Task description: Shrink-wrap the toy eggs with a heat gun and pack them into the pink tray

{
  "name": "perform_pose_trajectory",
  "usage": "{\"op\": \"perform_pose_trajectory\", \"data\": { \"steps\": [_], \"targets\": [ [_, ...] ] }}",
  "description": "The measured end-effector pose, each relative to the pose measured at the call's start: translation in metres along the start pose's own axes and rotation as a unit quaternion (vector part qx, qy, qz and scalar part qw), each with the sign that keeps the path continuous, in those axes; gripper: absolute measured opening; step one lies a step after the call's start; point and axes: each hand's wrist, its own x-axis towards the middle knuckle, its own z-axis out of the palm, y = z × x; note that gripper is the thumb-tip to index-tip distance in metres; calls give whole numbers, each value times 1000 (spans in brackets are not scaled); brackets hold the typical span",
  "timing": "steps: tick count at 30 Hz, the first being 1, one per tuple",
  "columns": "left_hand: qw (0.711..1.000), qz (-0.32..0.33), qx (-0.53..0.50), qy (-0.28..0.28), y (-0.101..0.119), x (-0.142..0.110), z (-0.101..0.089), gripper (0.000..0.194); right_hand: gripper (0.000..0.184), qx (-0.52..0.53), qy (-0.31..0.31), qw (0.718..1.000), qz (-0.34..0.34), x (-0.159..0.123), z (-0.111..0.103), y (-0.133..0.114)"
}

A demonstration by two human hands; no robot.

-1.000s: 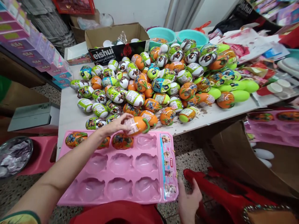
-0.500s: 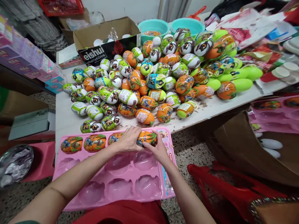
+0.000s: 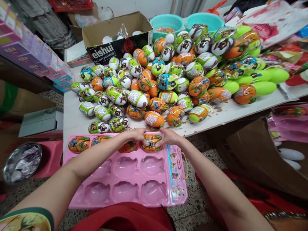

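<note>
A pink plastic tray (image 3: 139, 154) with rows of moulded hollows lies before me, its far edge by the table. Orange plastic surprise eggs with green leaf prints fill its back row, and my left forearm partly covers some of them. In the right-hand hollow of that row sits an orange surprise egg (image 3: 151, 146). From its left side my left hand (image 3: 140, 136) grips it, thumb on top. Opposite, my right hand (image 3: 167, 137) holds the same egg's right end, thumb also on top. The fingertips of both hands are partly hidden behind it.
A heap of green, white, orange and blue eggs (image 3: 137, 98) covers much of the table (image 3: 72, 112). Behind stand an open carton (image 3: 108, 40) and two turquoise basins (image 3: 204, 23). A metal bowl (image 3: 36, 163) is at left, a brown carton (image 3: 243, 150) at right.
My left hand has shifted off the neighbouring egg, leaving it showing. My right hand has turned over the egg's right end. The whole view has swung slightly, moving the scene rightward.
</note>
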Motion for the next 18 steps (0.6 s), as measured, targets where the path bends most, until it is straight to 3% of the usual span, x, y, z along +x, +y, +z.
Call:
{"op": "perform_pose_trajectory", "data": {
  "steps": [2, 5, 9, 12, 15, 18],
  "targets": [
    [999, -22, 18, 23, 5, 1, 3, 35, 71, -25, -5, 1000, 6, 0, 0, -1],
    [996, -26, 48, 72, 13, -9, 7, 40, 61, -51, 19, 998, -11, -9, 3, -2],
    [987, 14, 85, 135, 17, -35, 21, 75, 55, -9, 36, 998, -56, -23, 12, -2],
    [977, 33, 106, 180, 16, -47, 42, 95, 59, -45, 40, 995, -75, -29, 21, -9],
    [968, 46, 117, 216, 16, -53, 54, 90, 64, -111, 46, 990, -68, -36, 26, -18],
    [959, 34, 111, 257, 0, -61, 38, 81, 61, -134, 32, 989, -50, -39, 21, -20]
  ]
}}
